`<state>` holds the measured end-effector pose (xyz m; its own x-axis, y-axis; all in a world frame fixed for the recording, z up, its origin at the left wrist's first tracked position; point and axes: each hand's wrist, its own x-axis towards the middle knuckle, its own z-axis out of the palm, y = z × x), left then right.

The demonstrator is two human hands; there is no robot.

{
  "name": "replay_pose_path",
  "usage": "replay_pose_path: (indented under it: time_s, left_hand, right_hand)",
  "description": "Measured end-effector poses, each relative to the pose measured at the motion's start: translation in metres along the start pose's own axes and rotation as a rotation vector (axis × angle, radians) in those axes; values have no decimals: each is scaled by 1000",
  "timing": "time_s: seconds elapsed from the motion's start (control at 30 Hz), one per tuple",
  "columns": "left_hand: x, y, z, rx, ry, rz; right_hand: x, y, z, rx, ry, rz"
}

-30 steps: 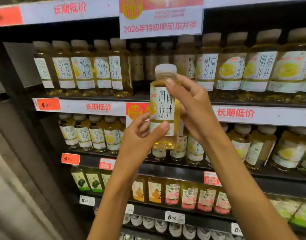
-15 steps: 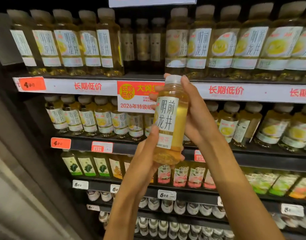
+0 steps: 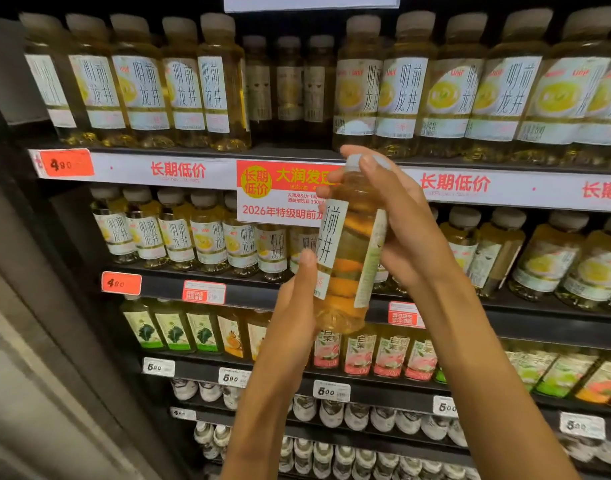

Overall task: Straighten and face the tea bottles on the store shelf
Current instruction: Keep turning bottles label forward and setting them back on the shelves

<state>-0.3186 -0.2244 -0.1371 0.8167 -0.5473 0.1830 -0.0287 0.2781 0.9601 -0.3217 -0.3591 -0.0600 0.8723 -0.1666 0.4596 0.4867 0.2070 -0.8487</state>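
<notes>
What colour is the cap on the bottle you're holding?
White, partly hidden under the right hand; the bottle shows best in the head view.

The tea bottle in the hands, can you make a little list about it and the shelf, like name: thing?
held thing: tea bottle, off the shelf, tilted a bit
right hand: wraps the cap and upper side
left hand: touches the lower side, thumb on the label
label: turned partly to the left
shelf gap: top shelf, front spot empty, bottles stand further back
sale sign: behind the bottle
</notes>
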Motion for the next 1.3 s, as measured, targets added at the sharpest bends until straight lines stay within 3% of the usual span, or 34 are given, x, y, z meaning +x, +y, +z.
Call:
replay_pose_path:
  time_s: [0.23, 0.37, 0.47, 0.6, 0.7, 0.9, 0.97, 1.1, 1.3]
  left_hand:
    - [3, -4, 2, -520, -311, -223]
    - [6, -9, -10, -373, -241, -199]
    - [5, 0, -19, -266, -150, -71]
    - [-4, 4, -9, -148, -101, -23]
    - [-8, 3, -4, -287, -113, -68]
    - [-12, 3, 2, -671, -374, -221]
    - [-11, 1, -1, -570, -339, -218]
    - [-8, 2, -9, -319, -74, -119]
    - [-13, 6, 1, -371, -34, -95]
  right_hand:
    - [4, -2, 6, 175, -113, 103]
    - [-2, -6, 8, 32, -53, 36]
    - [-4, -11, 9, -176, 24, -26]
    - [-3, -11, 11, -245, 56, 10]
    - [-3, -10, 9, -94, -7, 70]
    - [-5, -4, 14, 194, -77, 98]
    - [-6, -5, 16, 163, -47, 70]
    - [-7, -11, 18, -36, 29, 9]
    - [-4, -9, 22, -152, 1, 93]
